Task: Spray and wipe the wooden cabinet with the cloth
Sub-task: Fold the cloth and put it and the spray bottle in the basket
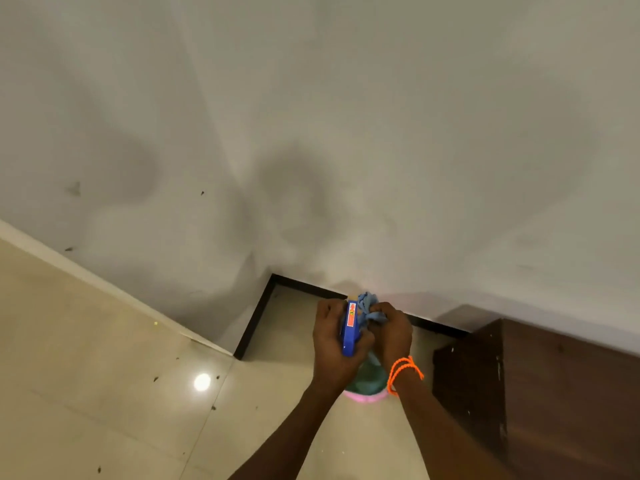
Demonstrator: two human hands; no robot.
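Observation:
My left hand (334, 344) grips a spray bottle (350, 332) by its blue trigger head, held out in front of me; the greenish body with a pink base (367, 386) shows below my hands. My right hand (393, 332), with an orange cord around the wrist, is closed on a bunched light-blue cloth (369, 306) pressed right against the sprayer's nozzle. The dark wooden cabinet (540, 386) stands low at the right against the wall, a little to the right of my hands.
A white wall (311, 133) fills the upper view and juts out at a corner with a black skirting (254, 320). Glossy beige floor tiles (104, 393) with scattered dark specks lie at the left and below.

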